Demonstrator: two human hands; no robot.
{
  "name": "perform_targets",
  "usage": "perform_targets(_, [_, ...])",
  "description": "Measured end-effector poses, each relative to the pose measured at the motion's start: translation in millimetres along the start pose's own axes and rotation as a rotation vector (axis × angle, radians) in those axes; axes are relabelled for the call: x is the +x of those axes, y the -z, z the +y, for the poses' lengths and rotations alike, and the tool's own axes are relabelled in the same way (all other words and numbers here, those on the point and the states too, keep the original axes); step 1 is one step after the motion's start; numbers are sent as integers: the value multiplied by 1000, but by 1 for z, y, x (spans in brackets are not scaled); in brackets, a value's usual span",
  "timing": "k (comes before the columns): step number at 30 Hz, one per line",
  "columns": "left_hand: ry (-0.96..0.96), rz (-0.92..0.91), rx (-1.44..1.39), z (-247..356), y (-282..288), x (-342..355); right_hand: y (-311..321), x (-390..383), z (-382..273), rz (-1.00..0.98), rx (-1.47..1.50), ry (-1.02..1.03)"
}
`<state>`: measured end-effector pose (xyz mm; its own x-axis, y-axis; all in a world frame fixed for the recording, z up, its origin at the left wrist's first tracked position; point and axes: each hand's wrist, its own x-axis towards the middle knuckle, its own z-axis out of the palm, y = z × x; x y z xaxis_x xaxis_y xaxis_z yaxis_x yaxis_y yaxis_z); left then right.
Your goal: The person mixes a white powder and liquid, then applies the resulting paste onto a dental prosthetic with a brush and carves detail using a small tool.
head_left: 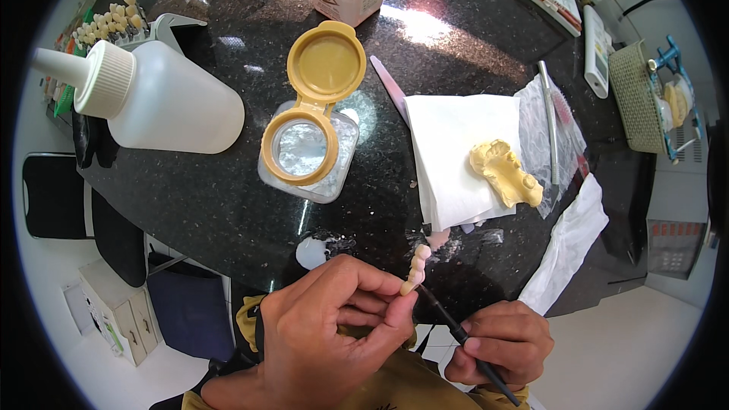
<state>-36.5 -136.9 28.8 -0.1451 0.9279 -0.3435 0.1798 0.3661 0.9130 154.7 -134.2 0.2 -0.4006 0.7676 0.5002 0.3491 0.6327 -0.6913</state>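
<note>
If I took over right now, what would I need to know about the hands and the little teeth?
Left hand: pinches a small row of teeth between fingertips, above the table's edge.
Right hand: holds a thin black tool, tip at the row's lower end.
On the black table: open powder jar with its tan lid flipped back, white squeeze bottle on its side, yellow dental cast on a white tissue.
Done or left: cannot tell.

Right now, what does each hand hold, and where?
Left hand pinches the small cream row of teeth at its lower end; right hand grips the thin black brush mid-handle.
</note>
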Motion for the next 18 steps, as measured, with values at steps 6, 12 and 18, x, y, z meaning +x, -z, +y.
perform_targets(6, [7, 1, -10, 0, 1, 0, 1, -3, 1, 29, 39, -14])
perform_targets(12, [44, -13, -30, 2, 0, -1, -1, -8, -5, 165, 60, -132])
perform_targets(18, [37, -53, -68, 1, 5, -1, 7, 0, -12, 332, 183, -327])
